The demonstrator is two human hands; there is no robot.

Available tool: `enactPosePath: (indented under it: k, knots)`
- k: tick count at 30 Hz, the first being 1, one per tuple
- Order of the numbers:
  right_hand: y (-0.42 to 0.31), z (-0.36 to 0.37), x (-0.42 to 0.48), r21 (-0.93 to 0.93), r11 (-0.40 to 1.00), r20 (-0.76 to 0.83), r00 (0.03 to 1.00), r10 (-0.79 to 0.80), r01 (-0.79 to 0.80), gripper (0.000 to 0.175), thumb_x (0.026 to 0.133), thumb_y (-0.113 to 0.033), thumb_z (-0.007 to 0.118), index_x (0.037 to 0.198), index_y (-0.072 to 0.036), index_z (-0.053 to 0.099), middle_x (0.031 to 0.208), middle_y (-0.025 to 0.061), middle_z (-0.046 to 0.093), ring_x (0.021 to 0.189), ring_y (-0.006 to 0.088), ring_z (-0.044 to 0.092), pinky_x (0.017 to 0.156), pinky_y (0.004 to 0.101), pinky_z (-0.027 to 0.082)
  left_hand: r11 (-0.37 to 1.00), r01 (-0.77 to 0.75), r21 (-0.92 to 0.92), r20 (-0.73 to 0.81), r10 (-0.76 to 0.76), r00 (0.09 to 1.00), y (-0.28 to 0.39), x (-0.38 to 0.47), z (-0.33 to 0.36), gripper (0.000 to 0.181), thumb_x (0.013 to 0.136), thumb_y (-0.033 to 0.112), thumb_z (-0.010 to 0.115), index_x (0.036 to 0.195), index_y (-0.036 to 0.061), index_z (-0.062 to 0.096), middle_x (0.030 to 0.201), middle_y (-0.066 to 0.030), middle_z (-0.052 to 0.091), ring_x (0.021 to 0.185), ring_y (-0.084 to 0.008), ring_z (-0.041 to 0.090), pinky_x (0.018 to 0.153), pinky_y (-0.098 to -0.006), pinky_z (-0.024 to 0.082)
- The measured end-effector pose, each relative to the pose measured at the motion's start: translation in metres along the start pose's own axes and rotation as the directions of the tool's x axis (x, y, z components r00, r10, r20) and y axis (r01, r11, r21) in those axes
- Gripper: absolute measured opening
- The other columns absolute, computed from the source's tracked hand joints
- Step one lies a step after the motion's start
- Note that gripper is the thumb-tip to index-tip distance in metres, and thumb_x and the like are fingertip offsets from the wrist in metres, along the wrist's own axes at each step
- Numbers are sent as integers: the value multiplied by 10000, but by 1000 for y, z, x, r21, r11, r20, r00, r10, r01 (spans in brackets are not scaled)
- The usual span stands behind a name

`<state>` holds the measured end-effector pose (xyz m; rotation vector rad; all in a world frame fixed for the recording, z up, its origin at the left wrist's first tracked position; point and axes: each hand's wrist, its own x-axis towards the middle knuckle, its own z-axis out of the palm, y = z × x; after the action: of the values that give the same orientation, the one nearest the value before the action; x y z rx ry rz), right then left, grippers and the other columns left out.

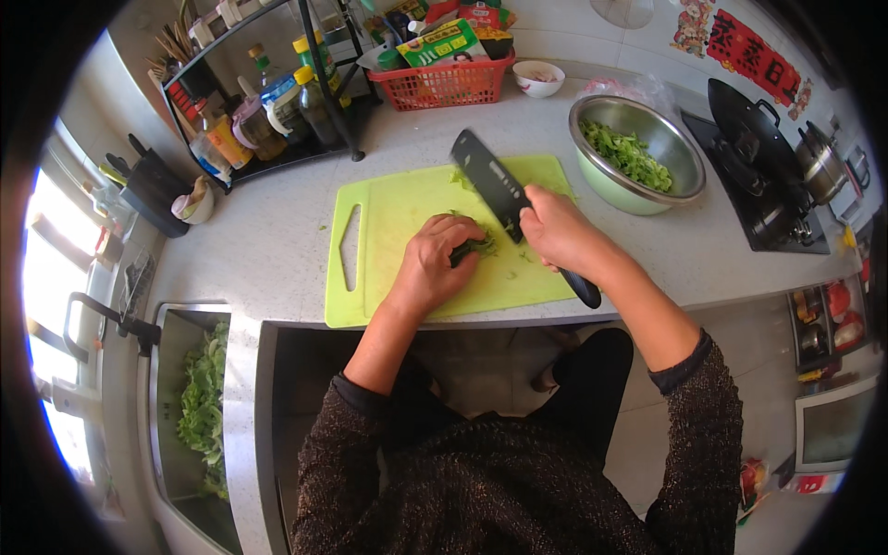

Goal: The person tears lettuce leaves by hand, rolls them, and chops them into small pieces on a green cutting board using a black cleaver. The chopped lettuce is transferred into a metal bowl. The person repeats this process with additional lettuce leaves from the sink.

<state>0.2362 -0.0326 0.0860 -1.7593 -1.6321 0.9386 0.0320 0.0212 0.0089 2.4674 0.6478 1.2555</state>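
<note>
My right hand [563, 229] grips the black handle of a dark-bladed cleaver [489, 184], its blade slanting up and left over the board, slightly blurred. Just left of it, my left hand [444, 257] presses with curled fingers on a small bunch of leafy greens [479, 246], partly hidden under the fingers. Both hands are over a lime-green plastic cutting board [388, 201] with a handle slot at its left end. Scraps of greens lie on the board around the blade. A steel-rimmed bowl [590, 166] holding cut greens [628, 154] stands right of the board.
Behind the board are a red plastic basket [444, 87] of packages, a small white bowl [539, 87] and a black rack [291, 156] of bottles. A knife block [156, 191] stands at left. More greens [205, 409] fill part of the sink [158, 388]. A cooktop [728, 187] with a wok lies right.
</note>
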Motion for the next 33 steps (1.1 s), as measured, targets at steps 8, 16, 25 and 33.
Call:
enactPosePath:
  k: [8,16,25,33]
  knots:
    - [-1,-11,-35,-115,980,-113,978,-174,161,193,993,-119,493,985,74,489,814,320,625,763,486,636,696,510,495,983,164,-87,-20,-167,986,8,9,12,261,751,-21,716,993,20,626,937,-141,687,893,-339,677,769,-389,546]
    - [-1,-8,-47,-177,978,8,994,-110,110,193,975,-104,496,979,87,476,828,341,621,829,514,632,729,529,491,975,215,-49,-30,-216,976,4,4,20,289,753,-3,748,993,30,590,893,-131,662,803,-313,670,702,-380,535]
    - [6,-8,-23,-238,957,109,984,-142,165,167,989,-110,458,922,37,417,661,182,542,483,269,564,470,428,466,981,192,-3,15,-192,981,6,0,11,261,782,1,748,1005,25,615,913,-115,672,796,-266,676,659,-337,520]
    - [-6,14,16,-239,961,116,987,-112,137,124,968,-86,451,940,35,441,693,182,564,504,263,595,454,413,483,977,207,-41,-23,-208,978,0,-5,17,260,768,4,759,989,27,625,913,-116,674,829,-297,672,713,-355,533]
